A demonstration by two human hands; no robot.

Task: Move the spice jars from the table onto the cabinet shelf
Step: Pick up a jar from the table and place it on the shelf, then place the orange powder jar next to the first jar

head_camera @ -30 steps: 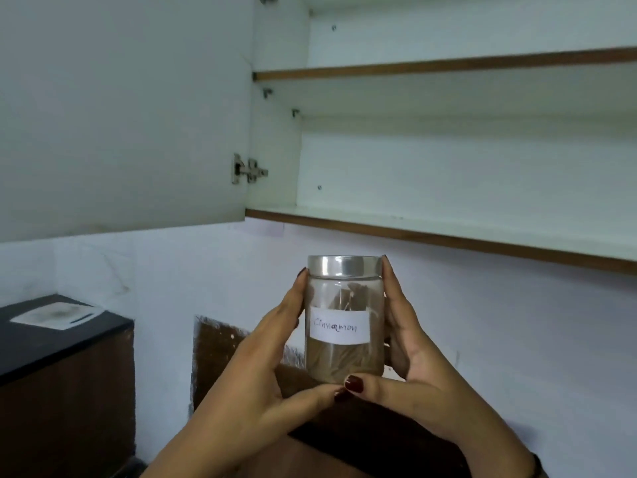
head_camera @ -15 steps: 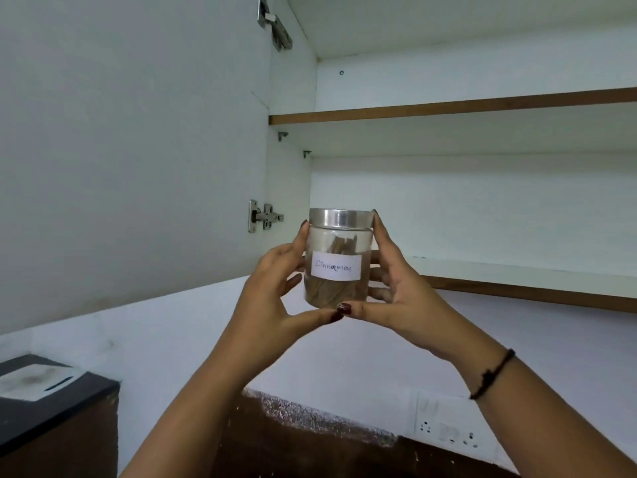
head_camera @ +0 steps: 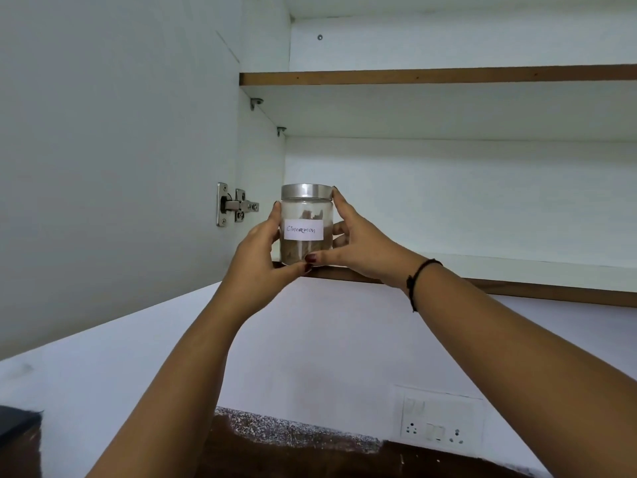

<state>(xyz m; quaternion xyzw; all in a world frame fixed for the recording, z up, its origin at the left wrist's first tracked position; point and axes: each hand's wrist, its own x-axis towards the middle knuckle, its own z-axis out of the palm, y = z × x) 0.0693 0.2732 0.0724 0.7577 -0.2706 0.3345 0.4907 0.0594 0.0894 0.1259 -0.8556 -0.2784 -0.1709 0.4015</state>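
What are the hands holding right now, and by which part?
The clear glass jar with steel lid, labelled Cinnamon: left hand on its left side, right hand on its right side, both thumbs at the base.

Jar (head_camera: 306, 215) at front left of shelf (head_camera: 517, 266)

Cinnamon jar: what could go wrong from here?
1. The cinnamon jar is at the front edge of the lower shelf, unclear if resting; letting go now might drop it.
2. Thumbs of the left hand and right hand sit at its base and could get pinched against the shelf.
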